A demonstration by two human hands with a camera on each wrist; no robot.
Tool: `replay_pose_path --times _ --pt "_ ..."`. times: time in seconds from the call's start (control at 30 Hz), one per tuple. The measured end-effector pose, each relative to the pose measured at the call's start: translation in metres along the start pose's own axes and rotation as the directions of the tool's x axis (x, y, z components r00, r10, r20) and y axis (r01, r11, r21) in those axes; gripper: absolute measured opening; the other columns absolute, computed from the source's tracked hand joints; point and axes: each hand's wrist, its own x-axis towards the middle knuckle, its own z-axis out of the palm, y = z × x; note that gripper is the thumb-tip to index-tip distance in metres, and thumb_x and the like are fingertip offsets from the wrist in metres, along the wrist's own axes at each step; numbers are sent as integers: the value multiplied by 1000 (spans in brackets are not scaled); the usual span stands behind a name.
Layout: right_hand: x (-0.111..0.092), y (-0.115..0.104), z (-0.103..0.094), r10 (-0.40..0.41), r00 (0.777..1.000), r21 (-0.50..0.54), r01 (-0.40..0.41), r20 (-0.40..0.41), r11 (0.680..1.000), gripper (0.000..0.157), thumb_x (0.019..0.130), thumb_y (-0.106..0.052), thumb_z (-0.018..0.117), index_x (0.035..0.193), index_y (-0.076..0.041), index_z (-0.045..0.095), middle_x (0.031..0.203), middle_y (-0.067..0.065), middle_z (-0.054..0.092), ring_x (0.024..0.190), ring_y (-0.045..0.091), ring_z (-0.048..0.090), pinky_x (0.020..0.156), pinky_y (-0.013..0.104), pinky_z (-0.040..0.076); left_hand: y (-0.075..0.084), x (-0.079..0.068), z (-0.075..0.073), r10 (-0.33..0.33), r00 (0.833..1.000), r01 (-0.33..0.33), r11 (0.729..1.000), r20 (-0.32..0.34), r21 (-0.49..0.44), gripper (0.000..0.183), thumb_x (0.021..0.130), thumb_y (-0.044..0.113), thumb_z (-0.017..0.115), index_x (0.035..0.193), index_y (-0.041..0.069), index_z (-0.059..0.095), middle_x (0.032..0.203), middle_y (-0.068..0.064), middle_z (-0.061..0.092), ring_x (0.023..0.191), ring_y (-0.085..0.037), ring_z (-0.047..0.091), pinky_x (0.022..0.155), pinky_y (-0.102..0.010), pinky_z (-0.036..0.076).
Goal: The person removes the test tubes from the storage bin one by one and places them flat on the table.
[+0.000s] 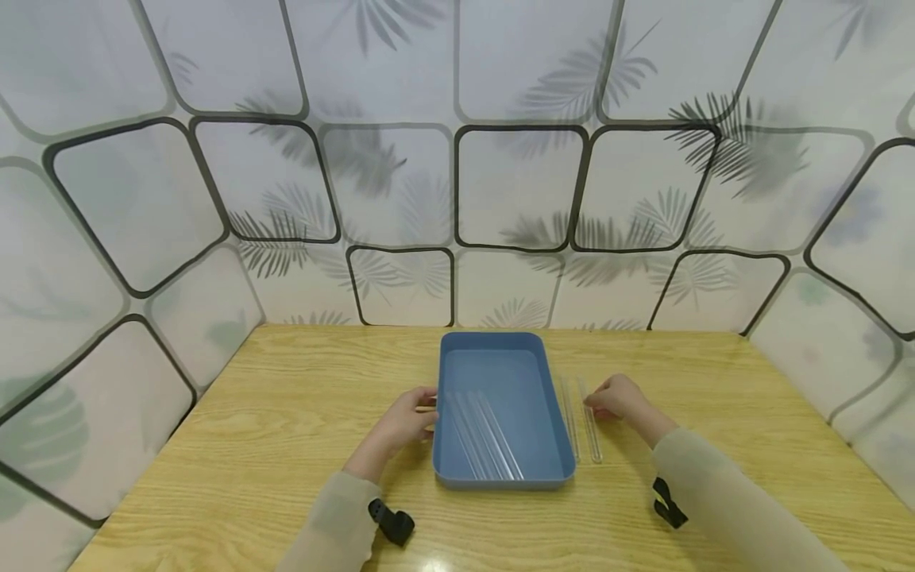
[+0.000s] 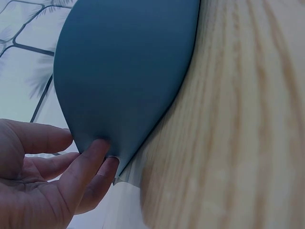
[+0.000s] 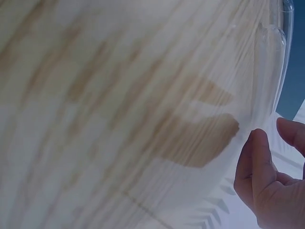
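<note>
A blue rectangular tray (image 1: 493,483) stands on the table with several clear test tubes (image 1: 489,437) lying side by side in it. My left hand (image 1: 402,417) touches the tray's left outer wall with relaxed fingers; the left wrist view shows the fingertips (image 2: 101,145) against that wall. Right of the tray lie two more clear tubes, roughly parallel. My right hand (image 1: 620,400) is at the outer test tube (image 1: 594,441), pinching it between thumb and fingers. In the right wrist view, that tube (image 3: 270,62) runs down to the fingertips (image 3: 259,136). The inner tube (image 1: 571,421) lies closer to the tray.
The light wooden table (image 1: 314,397) extends on both sides of the tray. Behind and beside it hangs a patterned fabric wall (image 1: 507,191). Black straps with small devices (image 1: 391,522) are on both wrists.
</note>
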Motion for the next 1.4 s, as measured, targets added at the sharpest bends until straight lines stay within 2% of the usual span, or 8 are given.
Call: replay_pose_path --times 0.37,0.53,0.67,0.83,1.1,1.4 --pt "-4 -6 -12 -13 1000 30 13 9 999 26 80 -6 59 94 16 58 84 18 60 60 13 58 63 31 52 -4 2 0 3 1000 -3 1000 0 -2 43 87 -6 43 129 -11 33 121 -30 39 106 -39 46 73 -41 50" --pt "-7 -10 -14 -26 999 33 25 24 999 27 80 -7 59 94 16 57 83 16 59 59 12 57 63 32 52 -2 1 0 -1 1000 1 1000 0 2 43 88 -6 42 129 -11 32 122 -30 39 106 -40 45 73 -41 50" --pt "-9 -15 -16 -44 998 33 42 44 999 29 82 -8 58 97 16 56 88 18 58 66 14 59 67 33 52 -2 1 0 -7 1000 7 1000 0 10 43 88 -6 42 129 -11 32 122 -30 39 105 -39 46 74 -41 50" --pt "-10 -23 -17 -53 996 59 49 78 997 31 84 -9 58 101 16 54 96 22 56 79 23 60 72 35 51 -1 1 0 -14 1000 14 1000 -2 9 43 88 -6 42 129 -11 32 122 -30 38 105 -38 46 74 -41 50" --pt "-11 -41 -9 -88 989 74 79 121 994 34 84 -11 59 105 15 53 99 23 56 86 28 59 72 32 51 -2 2 0 -9 1000 9 1000 -3 12 43 88 -5 42 130 -11 32 123 -30 38 106 -38 46 74 -40 50" --pt "-16 -59 10 -122 982 122 104 148 987 28 82 -8 60 100 13 55 92 17 59 80 23 61 72 33 51 -2 1 0 -9 1000 9 1000 2 2 43 88 -6 42 129 -12 31 123 -31 38 107 -40 45 74 -41 50"
